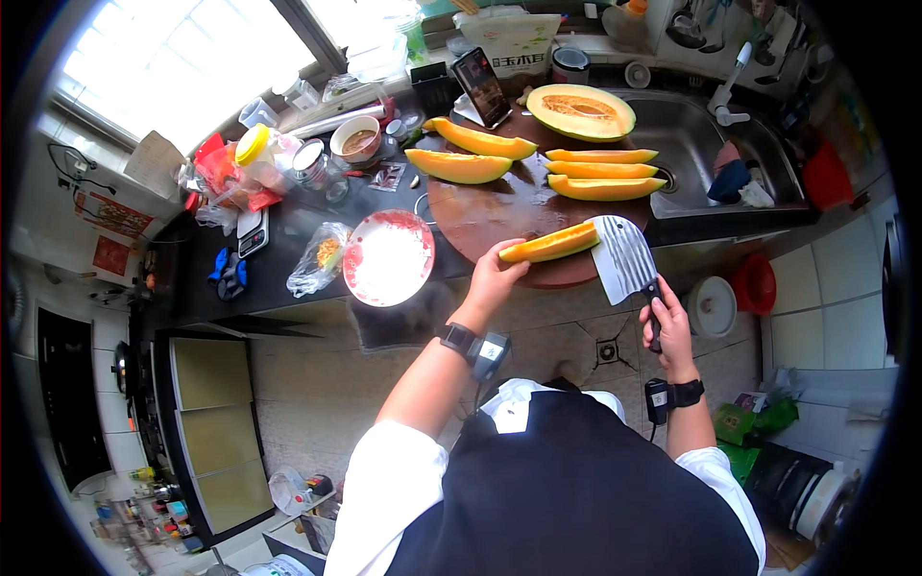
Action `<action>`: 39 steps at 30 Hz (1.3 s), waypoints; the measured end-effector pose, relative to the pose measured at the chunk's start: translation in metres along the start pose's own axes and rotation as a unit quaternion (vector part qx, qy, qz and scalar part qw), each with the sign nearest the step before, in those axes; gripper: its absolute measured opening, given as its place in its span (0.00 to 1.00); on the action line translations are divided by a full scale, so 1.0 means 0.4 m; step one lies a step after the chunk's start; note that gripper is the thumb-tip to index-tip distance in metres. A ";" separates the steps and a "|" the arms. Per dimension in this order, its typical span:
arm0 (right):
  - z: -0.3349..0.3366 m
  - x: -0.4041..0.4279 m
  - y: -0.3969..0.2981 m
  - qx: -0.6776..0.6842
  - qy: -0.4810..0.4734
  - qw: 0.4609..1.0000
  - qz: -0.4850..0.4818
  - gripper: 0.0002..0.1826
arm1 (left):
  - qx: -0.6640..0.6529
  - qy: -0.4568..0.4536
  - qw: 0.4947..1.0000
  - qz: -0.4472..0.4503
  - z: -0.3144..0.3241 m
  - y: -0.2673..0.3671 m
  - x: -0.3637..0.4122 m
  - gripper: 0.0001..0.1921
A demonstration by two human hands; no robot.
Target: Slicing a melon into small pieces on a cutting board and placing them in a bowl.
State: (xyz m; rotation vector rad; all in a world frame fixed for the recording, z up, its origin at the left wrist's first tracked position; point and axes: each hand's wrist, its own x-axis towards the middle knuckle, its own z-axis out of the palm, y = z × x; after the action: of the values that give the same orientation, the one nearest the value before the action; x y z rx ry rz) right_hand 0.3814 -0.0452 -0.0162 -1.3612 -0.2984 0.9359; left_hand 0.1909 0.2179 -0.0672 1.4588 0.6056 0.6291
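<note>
My left hand (497,273) grips the left end of an orange-fleshed melon wedge (551,243) over the front of the round wooden cutting board (497,216). In my right hand (668,324) is the black handle of a wavy-bladed crinkle cutter (625,255), its blade at the wedge's right end; whether it touches cannot be told. Three melon wedges (605,189) lie in a row at the board's right. Two more wedges (461,167) lie at its back left. A halved melon (582,111) with its seeds rests cut side up at the back.
Left of the board stands a white plate with a red rim (390,257), beside a plastic bag (320,259). A phone (482,88) leans behind the board. The steel sink (684,137) adjoins on the right. A bowl (356,138), jars and a scale (253,232) occupy the left counter.
</note>
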 end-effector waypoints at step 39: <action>0.769 -0.034 -0.059 -0.416 -0.239 0.804 -0.351 0.29 | 0.004 0.298 0.953 0.062 -0.597 0.089 -0.353 0.15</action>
State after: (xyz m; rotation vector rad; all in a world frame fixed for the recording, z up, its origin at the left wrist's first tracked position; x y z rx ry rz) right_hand 0.1742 0.1611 0.0827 -1.5624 -1.6456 0.4752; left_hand -0.0789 0.2857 -0.0383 1.3140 0.9850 1.1859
